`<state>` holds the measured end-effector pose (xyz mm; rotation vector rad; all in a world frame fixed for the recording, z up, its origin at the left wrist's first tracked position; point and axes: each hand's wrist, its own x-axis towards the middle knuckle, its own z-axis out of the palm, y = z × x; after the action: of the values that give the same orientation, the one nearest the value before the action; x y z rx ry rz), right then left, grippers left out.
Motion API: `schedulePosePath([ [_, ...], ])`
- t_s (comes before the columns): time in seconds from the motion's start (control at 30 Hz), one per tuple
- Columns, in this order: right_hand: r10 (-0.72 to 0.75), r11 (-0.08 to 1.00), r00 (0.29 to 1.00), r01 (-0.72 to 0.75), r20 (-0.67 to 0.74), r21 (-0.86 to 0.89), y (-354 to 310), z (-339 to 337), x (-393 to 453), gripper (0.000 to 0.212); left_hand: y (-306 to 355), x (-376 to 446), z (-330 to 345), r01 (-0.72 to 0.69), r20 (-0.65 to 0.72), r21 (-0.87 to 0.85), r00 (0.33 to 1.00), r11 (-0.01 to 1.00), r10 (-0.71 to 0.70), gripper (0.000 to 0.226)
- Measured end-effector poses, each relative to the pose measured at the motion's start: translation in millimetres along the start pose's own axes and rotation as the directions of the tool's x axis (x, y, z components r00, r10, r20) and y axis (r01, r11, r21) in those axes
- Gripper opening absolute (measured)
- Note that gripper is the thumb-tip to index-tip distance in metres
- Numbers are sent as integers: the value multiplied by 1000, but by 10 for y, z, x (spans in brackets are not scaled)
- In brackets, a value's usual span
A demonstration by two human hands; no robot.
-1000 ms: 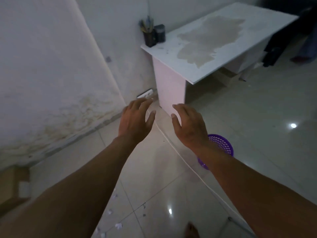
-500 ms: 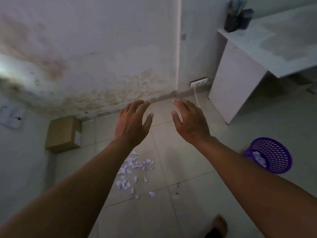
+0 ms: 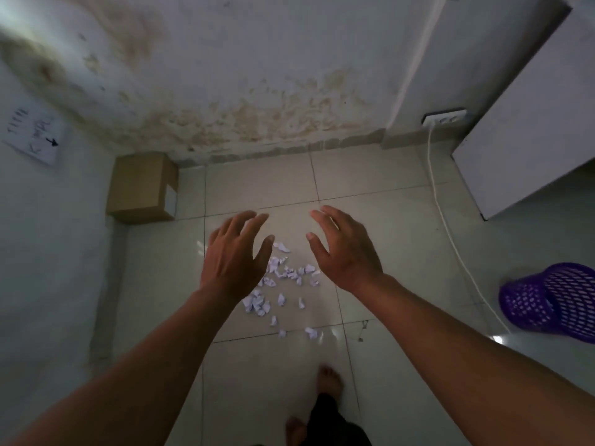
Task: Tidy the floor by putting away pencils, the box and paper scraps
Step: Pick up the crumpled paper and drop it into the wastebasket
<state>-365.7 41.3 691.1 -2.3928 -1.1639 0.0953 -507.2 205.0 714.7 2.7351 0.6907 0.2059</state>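
Several white paper scraps lie scattered on the tiled floor in the middle of the view. My left hand hovers above their left side with fingers spread and holds nothing. My right hand hovers above their right side, also spread and holding nothing. A brown cardboard box stands on the floor in the corner by the stained wall, left of and beyond my hands. A purple mesh basket sits at the right edge. No pencils are in view.
A white desk side panel stands at the upper right. A white cable runs from a wall socket across the floor toward the basket. A paper note hangs on the left wall. My bare feet are below the scraps.
The view has swung left and down from the desk to the floor corner. The scraps and box now lie in front of me. Both hands stay spread and hold nothing.
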Motion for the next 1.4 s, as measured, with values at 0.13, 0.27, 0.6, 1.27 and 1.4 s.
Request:
schedulePosePath([
  [0.13,-25,1000,994,23,110,17,59,787,100,45,-538,20,568,67,23,-9,998,998,-67,47],
  [0.27,-36,999,979,30,202,33,238,1816,154,46,-1147,41,1376,114,60,-16,992,993,-113,47],
  [0.6,0,1000,972,-3,235,13,1149,4886,499,52,-2732,203,4095,163,76,-82,985,983,-157,50],
  [1.27,-64,997,989,68,130,-25,2070,7044,507,43,-3706,288,6459,211,33,-99,977,972,-209,54],
  [1.4,-123,988,992,122,-6,-90,2112,7000,284,44,-3727,130,6418,24,-132,-63,991,998,-32,43],
])
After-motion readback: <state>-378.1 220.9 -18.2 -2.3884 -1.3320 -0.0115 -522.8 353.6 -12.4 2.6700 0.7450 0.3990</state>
